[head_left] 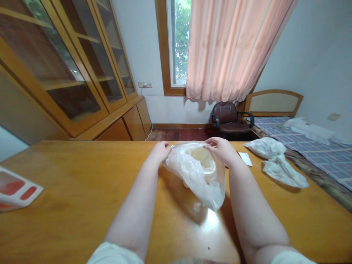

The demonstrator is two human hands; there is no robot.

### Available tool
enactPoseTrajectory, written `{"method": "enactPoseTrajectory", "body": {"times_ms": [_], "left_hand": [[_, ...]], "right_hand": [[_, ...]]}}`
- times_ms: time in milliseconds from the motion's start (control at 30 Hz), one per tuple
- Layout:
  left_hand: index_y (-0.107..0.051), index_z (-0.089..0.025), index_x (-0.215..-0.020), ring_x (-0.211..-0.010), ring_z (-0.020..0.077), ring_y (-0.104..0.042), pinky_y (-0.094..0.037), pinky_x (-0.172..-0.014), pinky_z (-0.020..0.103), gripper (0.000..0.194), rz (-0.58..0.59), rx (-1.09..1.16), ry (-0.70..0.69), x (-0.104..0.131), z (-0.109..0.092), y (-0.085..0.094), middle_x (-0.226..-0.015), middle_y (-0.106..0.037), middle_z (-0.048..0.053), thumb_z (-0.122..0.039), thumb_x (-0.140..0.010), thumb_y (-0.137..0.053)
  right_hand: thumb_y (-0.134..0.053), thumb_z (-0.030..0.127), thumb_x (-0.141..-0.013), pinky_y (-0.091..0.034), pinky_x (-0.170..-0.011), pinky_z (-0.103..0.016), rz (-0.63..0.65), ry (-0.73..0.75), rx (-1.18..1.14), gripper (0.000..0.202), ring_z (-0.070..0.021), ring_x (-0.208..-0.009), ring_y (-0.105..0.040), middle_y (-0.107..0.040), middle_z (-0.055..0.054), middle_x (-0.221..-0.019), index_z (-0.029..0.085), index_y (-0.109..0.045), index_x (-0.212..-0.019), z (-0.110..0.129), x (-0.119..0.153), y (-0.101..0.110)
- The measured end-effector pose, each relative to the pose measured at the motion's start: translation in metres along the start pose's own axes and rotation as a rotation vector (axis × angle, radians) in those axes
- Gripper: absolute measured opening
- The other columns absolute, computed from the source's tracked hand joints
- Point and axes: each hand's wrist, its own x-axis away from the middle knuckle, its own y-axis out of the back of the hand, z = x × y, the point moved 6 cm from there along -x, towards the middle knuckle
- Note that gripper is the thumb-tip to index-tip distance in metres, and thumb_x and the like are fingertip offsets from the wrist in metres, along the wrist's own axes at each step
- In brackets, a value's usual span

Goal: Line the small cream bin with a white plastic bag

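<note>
- Plastic bag (184, 161), white and see-through, sits toward the far edge of the wooden bench (82, 183), gripped from both sides by a person's two hands.
- At far left, a red-and-white box (20, 189) rests on the bench, cut off by the frame's edge; behind it stands a glass-doored cabinet (108, 99).
- Left hand (161, 151) pinches the bag's left edge between curled fingertips.
- Between the hands, a pale container (202, 157) shows its opening, with the bag bunched about it; whether the film covers the whole rim cannot be told.
- Right hand (218, 148) pinches the bag's far right edge, thumb toward fingers.
- Beyond the bench, a pink curtain (228, 51) hangs above a brown chair (229, 117).
- Beside the right forearm lies a white card (246, 159); farther right, a second bag (286, 174), narrowed at its middle, rests on the bench.
- At far right stands a bed (310, 146) with a checked cover.
</note>
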Motion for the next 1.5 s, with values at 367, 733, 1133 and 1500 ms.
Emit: {"method": "enactPoseTrajectory", "body": {"times_ms": [367, 733, 1133, 1500], "left_hand": [[-0.073, -0.019, -0.095, -0.102, 0.0341, -0.060, -0.041, -0.094, 0.046, 0.029, 0.248, -0.281, -0.499, 0.070, -0.097, -0.018, -0.103, -0.070, 0.014, -0.038, -0.082, -0.055], [-0.073, -0.028, -0.102, -0.092, 0.0281, -0.065, -0.041, -0.094, 0.044, 0.031, 0.468, -0.286, -0.434, 0.094, -0.105, -0.012, -0.094, -0.073, 0.006, -0.043, -0.082, -0.054], [-0.066, -0.013, -0.109, -0.110, 0.0273, -0.060, -0.044, -0.093, 0.035, 0.041, 0.192, 0.014, -0.013, 0.022, -0.035, -0.018, -0.117, -0.067, 0.016, -0.041, -0.091, -0.041], [-0.072, -0.014, -0.076, -0.073, 0.0217, -0.067, -0.053, -0.065, 0.029, 0.016, 0.537, 0.629, 0.235, 0.016, 0.010, -0.068, -0.081, -0.075, 0.007, -0.017, -0.061, -0.070]], "right_hand": [[-0.058, 0.023, -0.085, -0.042, -0.067, -0.027, 0.082, 0.208, 0.150, 0.014, -0.0173, -0.075, -0.062, -0.071, -0.004, -0.081, 0.021, -0.072, -0.084, 0.042, 0.008, -0.016], [-0.057, 0.031, -0.087, -0.043, -0.079, -0.034, 0.252, 0.242, 0.264, 0.020, -0.0211, -0.082, -0.065, -0.073, -0.006, -0.081, 0.021, -0.073, -0.081, 0.059, 0.022, -0.033], [-0.052, 0.030, -0.089, -0.047, -0.088, -0.032, 0.042, -0.173, -0.137, 0.030, -0.0203, -0.100, -0.064, -0.068, -0.011, -0.113, 0.016, -0.065, -0.112, -0.022, -0.005, -0.018], [-0.060, 0.035, -0.081, -0.047, -0.083, -0.031, 0.279, -0.207, -0.218, 0.026, -0.0211, -0.089, -0.064, -0.072, -0.009, -0.094, 0.014, -0.070, -0.093, -0.056, -0.003, -0.017]]}}
